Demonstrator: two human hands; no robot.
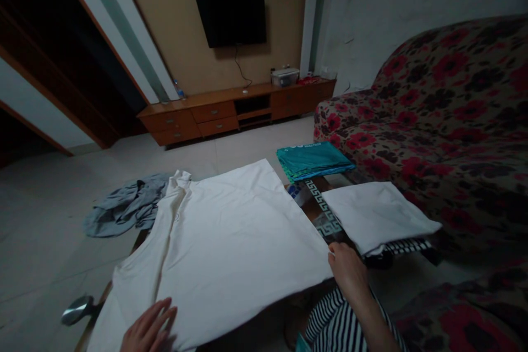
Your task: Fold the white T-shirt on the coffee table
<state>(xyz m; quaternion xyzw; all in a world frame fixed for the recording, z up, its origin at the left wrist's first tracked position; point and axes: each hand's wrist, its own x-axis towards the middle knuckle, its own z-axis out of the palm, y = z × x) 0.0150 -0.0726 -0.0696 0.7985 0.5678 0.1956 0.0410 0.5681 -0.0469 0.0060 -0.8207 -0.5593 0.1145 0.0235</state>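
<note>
A white T-shirt lies spread over the low table, its sleeve and collar side folded over along the left. My left hand rests on the shirt near its lower left edge, fingers stretched and slightly apart. At the shirt's right corner, my right hand is closed, pinching the hem between thumb and fingers. Right of the shirt is a folded white garment with black-and-white striped cloth showing beneath it. Behind that sits a stack of folded teal clothes.
Crumpled grey clothing lies left of the shirt. A shiny metal object juts out at the table's left edge. A flowered sofa stands on the right. Farther back are a wooden TV cabinet and a wall-mounted television.
</note>
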